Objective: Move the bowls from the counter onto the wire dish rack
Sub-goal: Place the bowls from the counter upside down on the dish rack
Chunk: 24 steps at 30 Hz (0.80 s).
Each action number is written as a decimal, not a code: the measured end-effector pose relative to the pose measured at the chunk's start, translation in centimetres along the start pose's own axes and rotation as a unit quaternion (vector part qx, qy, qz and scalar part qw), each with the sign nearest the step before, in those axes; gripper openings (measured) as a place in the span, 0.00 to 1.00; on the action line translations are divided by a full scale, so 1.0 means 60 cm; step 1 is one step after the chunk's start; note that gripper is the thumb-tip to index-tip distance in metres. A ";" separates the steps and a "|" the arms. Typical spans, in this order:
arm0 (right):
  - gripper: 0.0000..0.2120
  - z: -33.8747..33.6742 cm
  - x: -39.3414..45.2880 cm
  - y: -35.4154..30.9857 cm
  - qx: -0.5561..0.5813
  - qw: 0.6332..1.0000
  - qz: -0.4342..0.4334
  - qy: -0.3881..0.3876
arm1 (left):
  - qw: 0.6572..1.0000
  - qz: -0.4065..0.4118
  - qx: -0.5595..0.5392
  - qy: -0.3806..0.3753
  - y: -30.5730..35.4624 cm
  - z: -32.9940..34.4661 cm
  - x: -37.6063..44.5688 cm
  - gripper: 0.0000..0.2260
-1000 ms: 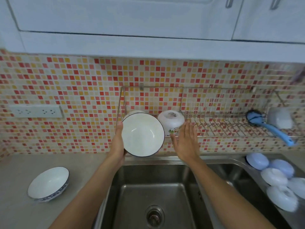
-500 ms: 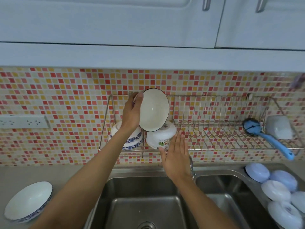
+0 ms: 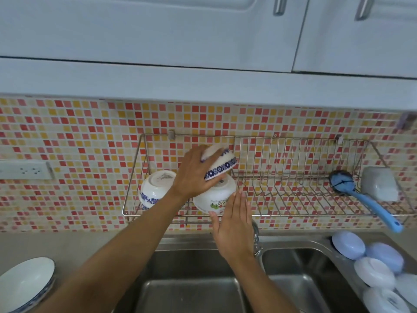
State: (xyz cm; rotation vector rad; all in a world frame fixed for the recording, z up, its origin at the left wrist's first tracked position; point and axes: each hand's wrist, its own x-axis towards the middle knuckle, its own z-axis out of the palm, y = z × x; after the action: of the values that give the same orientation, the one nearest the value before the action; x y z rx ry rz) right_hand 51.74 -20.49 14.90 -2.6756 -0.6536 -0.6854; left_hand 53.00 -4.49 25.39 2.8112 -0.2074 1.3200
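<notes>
My left hand (image 3: pixel 191 175) grips a white bowl with a blue patterned band (image 3: pixel 222 164), turned upside down and tilted over the wire dish rack (image 3: pixel 293 199) on the tiled wall. It rests on or just above a white bowl with a cartoon print (image 3: pixel 214 198) lying inverted in the rack. My right hand (image 3: pixel 233 219) is flat and open, fingertips touching that printed bowl's rim. Another blue-banded bowl (image 3: pixel 155 188) lies inverted at the rack's left end. One more white bowl with a blue outside (image 3: pixel 24 283) sits upright on the counter at the lower left.
A blue brush (image 3: pixel 361 195) and a grey sponge (image 3: pixel 380 186) lie at the rack's right end. A double steel sink (image 3: pixel 194 290) is below. Several blue and white lids or dishes (image 3: pixel 372 265) are stacked at the right. A socket strip (image 3: pixel 24 170) is on the left wall.
My left hand has turned the bowl from facing me to upside down and lowered it onto the printed bowl in the rack. My right hand stayed at that bowl's rim.
</notes>
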 end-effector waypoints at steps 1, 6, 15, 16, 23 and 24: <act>0.38 -0.001 0.000 -0.001 -0.001 1.000 0.002 -0.001 | 1.000 0.020 0.009 -0.001 0.001 0.004 -0.005 0.29; 0.38 -0.005 0.001 -0.004 0.005 1.000 0.008 -0.011 | 0.997 0.064 0.024 -0.022 0.005 0.020 -0.027 0.26; 0.39 -0.009 0.003 -0.004 0.009 0.999 0.002 -0.035 | 0.989 0.063 0.044 -0.126 -0.001 0.032 -0.044 0.28; 0.39 -0.011 0.003 -0.005 0.004 0.999 0.002 -0.041 | 0.989 0.059 0.040 -0.132 -0.001 0.032 -0.044 0.28; 0.42 -0.017 0.002 -0.015 0.004 0.999 0.030 -0.044 | 0.988 0.030 0.003 -0.149 0.005 0.034 -0.052 0.28; 0.42 -0.019 0.001 -0.015 0.008 0.998 0.028 -0.055 | 0.987 0.020 -0.006 -0.156 0.008 0.033 -0.053 0.28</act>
State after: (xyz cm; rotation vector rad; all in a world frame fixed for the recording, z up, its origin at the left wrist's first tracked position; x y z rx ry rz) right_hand 50.94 -20.16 16.03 -2.7218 -0.6075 -0.5187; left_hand 52.47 -4.79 21.68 3.0031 -0.2799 0.8714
